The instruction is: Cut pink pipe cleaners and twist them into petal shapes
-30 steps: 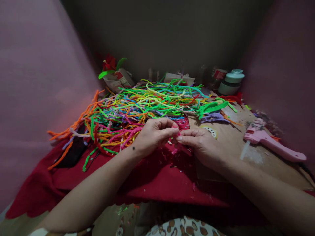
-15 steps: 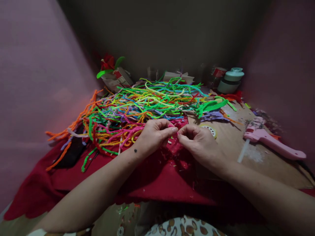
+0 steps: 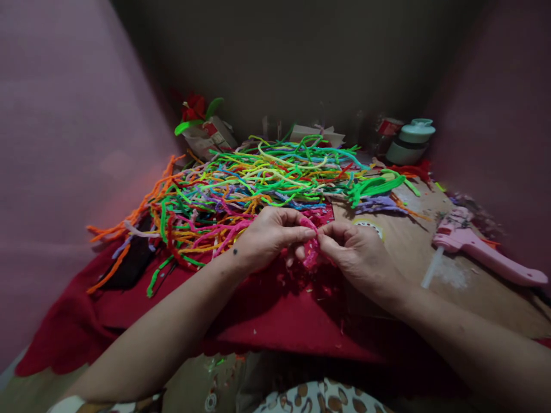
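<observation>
A pink pipe cleaner (image 3: 311, 252) is bent into a loop between my two hands, over the red cloth. My left hand (image 3: 278, 234) pinches it between thumb and fingers, with the other fingers curled beneath. Fingertips of my right hand (image 3: 350, 246) close on the same pipe cleaner, almost touching the left thumb. Just beyond the hands spreads a large tangled pile of coloured pipe cleaners (image 3: 267, 175), in green, yellow, orange, pink and blue. Where the pink piece's ends lie is hidden by the fingers.
A pink glue gun (image 3: 486, 246) lies on the cardboard (image 3: 396, 275) at right. Behind it stands a lidded teal jar (image 3: 412, 140). A red flower (image 3: 196, 108) and small boxes sit at the back left. Scraps dot the red cloth (image 3: 275, 321). Walls rise on both sides.
My hands have come together, and the pink pipe cleaner now shows as a loop hanging between them. The whole view has shifted slightly, so the things appear a little further right.
</observation>
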Motion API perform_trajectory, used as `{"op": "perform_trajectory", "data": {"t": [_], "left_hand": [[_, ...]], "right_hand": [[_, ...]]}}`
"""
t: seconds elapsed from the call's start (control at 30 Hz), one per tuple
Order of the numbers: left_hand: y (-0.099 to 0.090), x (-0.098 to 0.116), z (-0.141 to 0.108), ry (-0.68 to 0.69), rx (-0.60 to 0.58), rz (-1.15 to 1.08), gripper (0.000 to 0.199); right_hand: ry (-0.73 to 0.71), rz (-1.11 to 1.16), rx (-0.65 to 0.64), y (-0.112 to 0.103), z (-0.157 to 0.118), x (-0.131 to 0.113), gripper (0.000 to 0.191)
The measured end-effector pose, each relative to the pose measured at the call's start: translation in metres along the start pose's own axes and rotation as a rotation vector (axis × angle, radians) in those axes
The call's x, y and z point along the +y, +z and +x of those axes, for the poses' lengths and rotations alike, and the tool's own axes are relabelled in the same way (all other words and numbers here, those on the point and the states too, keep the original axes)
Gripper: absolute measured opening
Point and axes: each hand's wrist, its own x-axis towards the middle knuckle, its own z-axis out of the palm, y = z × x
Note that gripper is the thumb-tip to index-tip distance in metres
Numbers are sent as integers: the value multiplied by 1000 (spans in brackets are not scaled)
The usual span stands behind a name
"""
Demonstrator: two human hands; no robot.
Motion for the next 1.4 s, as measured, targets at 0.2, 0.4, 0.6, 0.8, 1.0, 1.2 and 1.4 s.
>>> {"op": "perform_trajectory", "data": {"t": [0.2,0.4,0.6,0.8,1.0,1.2,1.4], "left_hand": [[4,7,-2,-61,22,78,4],[1,7,-3,-83,-43,49,6],[0,2,-2,-11,-29,27,18],[-2,2,-1,29,-41,48,20],[-2,-1,1,61,-33,-53,15],[-5,-2,3,-77,-115,-197,17],[-1,2,0,-50,-20,-40,18]], "right_hand": [[-28,-77,11,1,-2,0,16],[2,-47,20,1,-1,-2,16],[108,86,-51,1,2,0,9],[149,154,-275,-4,3,0,21],[178,158,-241,-4,3,1,27],[197,189,-252,-1,2,-2,25],[305,365,-307,0,-1,0,28]]}}
